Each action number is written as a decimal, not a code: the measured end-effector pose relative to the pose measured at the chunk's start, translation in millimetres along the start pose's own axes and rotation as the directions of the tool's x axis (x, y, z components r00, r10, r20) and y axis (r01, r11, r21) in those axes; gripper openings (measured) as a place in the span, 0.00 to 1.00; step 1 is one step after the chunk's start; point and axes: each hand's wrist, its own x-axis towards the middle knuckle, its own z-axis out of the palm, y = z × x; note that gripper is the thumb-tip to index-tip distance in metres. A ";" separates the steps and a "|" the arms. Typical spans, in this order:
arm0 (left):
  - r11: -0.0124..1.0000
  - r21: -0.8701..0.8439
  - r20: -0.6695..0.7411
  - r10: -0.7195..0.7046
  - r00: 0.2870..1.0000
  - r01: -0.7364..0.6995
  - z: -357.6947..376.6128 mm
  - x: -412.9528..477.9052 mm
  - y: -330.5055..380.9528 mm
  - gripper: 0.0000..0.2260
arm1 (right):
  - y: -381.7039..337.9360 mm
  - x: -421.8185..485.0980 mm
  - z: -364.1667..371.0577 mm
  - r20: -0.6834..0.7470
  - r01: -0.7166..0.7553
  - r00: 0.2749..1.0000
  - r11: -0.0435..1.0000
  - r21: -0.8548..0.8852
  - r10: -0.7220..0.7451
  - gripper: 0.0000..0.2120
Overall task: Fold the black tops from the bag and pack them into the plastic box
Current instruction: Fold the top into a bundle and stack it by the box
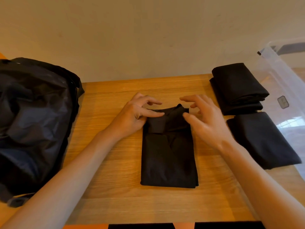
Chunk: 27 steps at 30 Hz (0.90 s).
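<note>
Bench: its near edge runs close below the work, so any cloth drawn toward the person could hang over it. The open strip lies between the centre garment and the items on either side, and it is wider on the left.

Black bag: slumped at the left and overhanging the bench's left edge. Judged liable to slide further if the left forearm knocks it.

Plastic box: clear-walled, at the far right and partly out of view. Its contents cannot be made out.

Folded tops: a stack and a single piece lie just beside the box wall, not in it. The right forearm passes near the single piece, and a sweep could undo its fold.

Black top: at bench centre, folded into a narrow rectangle with the collar end away from the person. The turned-in flaps at that end sit loose and may spring open if not pressed flat.

Left hand: fingers loosely curved, one lying on the flap. The thumb is hidden, so a pinch cannot be confirmed.

Right hand: fingers spread and released, with only the thumb touching the cloth.
</note>
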 end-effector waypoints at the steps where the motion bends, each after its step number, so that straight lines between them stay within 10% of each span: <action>1: 1.000 -0.020 -0.009 -0.012 1.000 0.011 1.1 0.4 2.4 0.24 | -1.3 -1.0 4.0 0.028 0.024 0.999 0.992 -0.128 -0.021 0.22; 4: 0.998 -0.059 0.001 -0.035 0.999 0.035 -0.1 0.3 7.5 0.27 | -2.1 -2.4 14.7 0.052 0.103 0.994 0.945 -0.309 -0.092 0.22; 8: 0.995 -0.091 0.066 -0.046 0.997 0.052 -4.9 -4.9 8.7 0.24 | -13.4 -6.9 21.7 -0.188 -0.201 0.964 0.979 -0.045 0.189 0.22; 18: 0.990 0.140 0.083 0.003 0.997 -0.015 7.0 -10.7 -0.7 0.29 | -28.8 6.4 4.6 0.055 -0.453 0.878 0.788 0.417 0.476 0.19; 27: 0.933 0.337 0.036 0.119 0.992 -0.124 4.5 -6.9 -0.8 0.24 | -19.7 -13.4 13.4 -0.025 -0.318 0.948 0.948 0.011 0.318 0.17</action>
